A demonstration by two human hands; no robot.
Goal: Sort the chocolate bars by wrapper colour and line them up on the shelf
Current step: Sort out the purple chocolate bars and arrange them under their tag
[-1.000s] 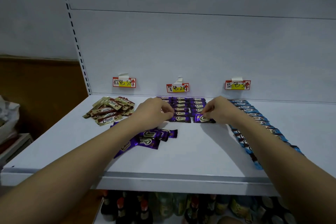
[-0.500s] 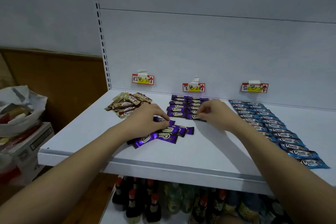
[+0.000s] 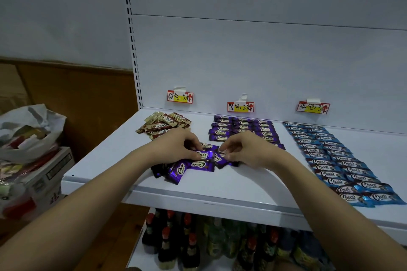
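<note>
On the white shelf (image 3: 220, 189) a loose heap of purple chocolate bars (image 3: 182, 169) lies near the front. My left hand (image 3: 176, 145) pinches one purple bar (image 3: 203, 154) from the heap's top. My right hand (image 3: 244, 149) pinches another purple bar (image 3: 220, 158) beside it. Behind my hands, purple bars (image 3: 242, 127) are lined up in rows. Blue bars (image 3: 330, 158) run in two long rows on the right. A loose pile of brown and gold bars (image 3: 164, 124) sits at the back left.
Three price labels (image 3: 240, 106) hang on the back panel, one above each colour group. Bottles (image 3: 176, 244) stand on the lower shelf. A plastic bag (image 3: 26, 130) on a cardboard box (image 3: 48, 171) sits to the left of the shelf.
Both hands came back from the purple rows to the loose purple heap and each took hold of a bar. The camera view shifted left.
</note>
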